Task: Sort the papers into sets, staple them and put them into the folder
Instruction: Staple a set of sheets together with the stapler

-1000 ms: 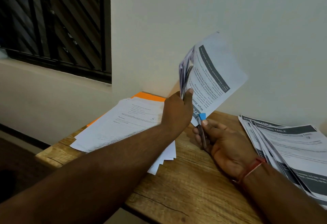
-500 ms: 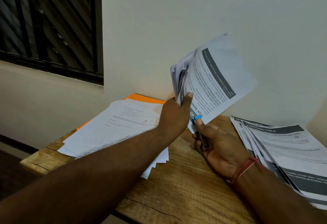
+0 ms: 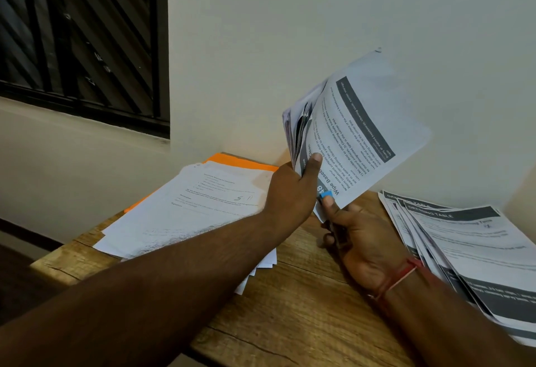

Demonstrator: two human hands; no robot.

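Note:
My left hand (image 3: 293, 189) grips a set of printed papers (image 3: 359, 134) by its lower corner and holds it upright above the wooden table (image 3: 290, 317). The thumb lies on the front sheet. My right hand (image 3: 356, 239) holds a small stapler with a blue tip (image 3: 326, 194) and its thumb presses that tip at the set's bottom corner. An orange folder (image 3: 232, 160) lies at the back left under a loose pile of white papers (image 3: 188, 213). Most of the stapler is hidden in my right hand.
A fanned stack of printed sheets headed "Dressing Table" (image 3: 470, 253) lies on the table's right side. A pale wall stands close behind the table. A dark barred window (image 3: 81, 41) is at the upper left. The table's front edge runs below my arms.
The view has shifted slightly. The held set has tilted a little more to the right and its sheets fan apart at the left edge. Both hands keep their hold.

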